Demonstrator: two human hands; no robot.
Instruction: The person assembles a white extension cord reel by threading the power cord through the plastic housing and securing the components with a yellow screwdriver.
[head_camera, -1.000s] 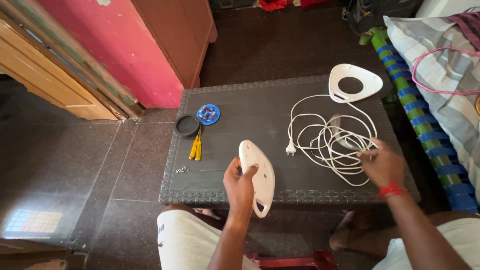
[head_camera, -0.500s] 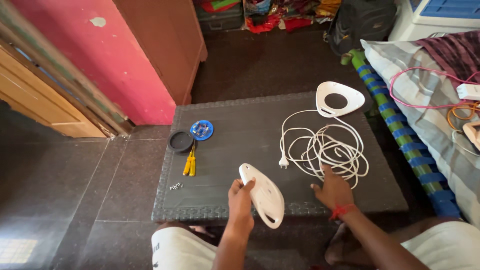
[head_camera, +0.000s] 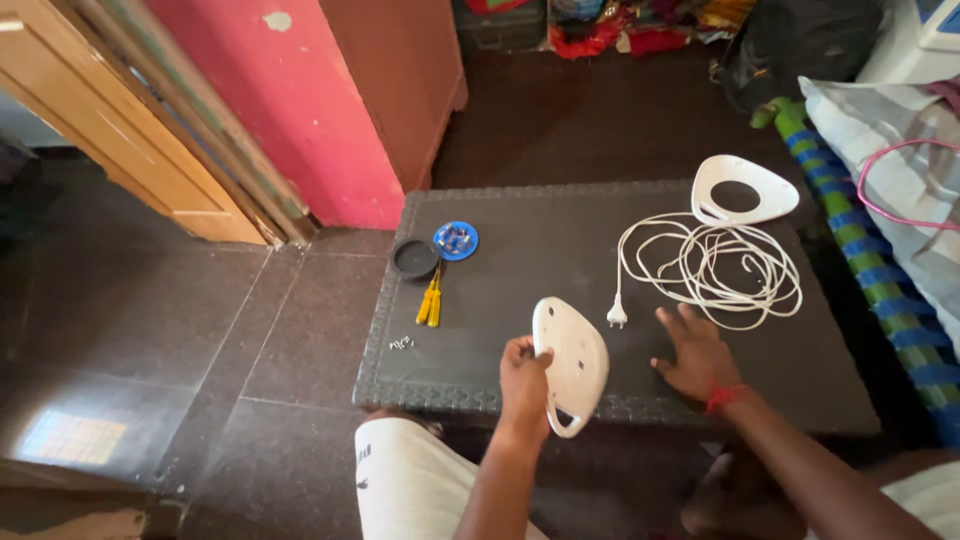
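Over the near edge of the dark table, the left hand grips a white shell, fingers curled round its left rim; it is held tilted with its flat inner face up, likely so that the screw holes can be seen. Just right of it the right hand lies palm down on the table, fingers spread and holding nothing, seemingly as a brace; a red thread sits at its wrist. Just beyond that hand's fingertips lies the white plug, and past it the loosely coiled cord; farther off, touching the coil, rests a second white shell with a dark opening. Well to the left of the left hand lie yellow screwdrivers, a black disc, a blue disc and small screws, set aside within reach.
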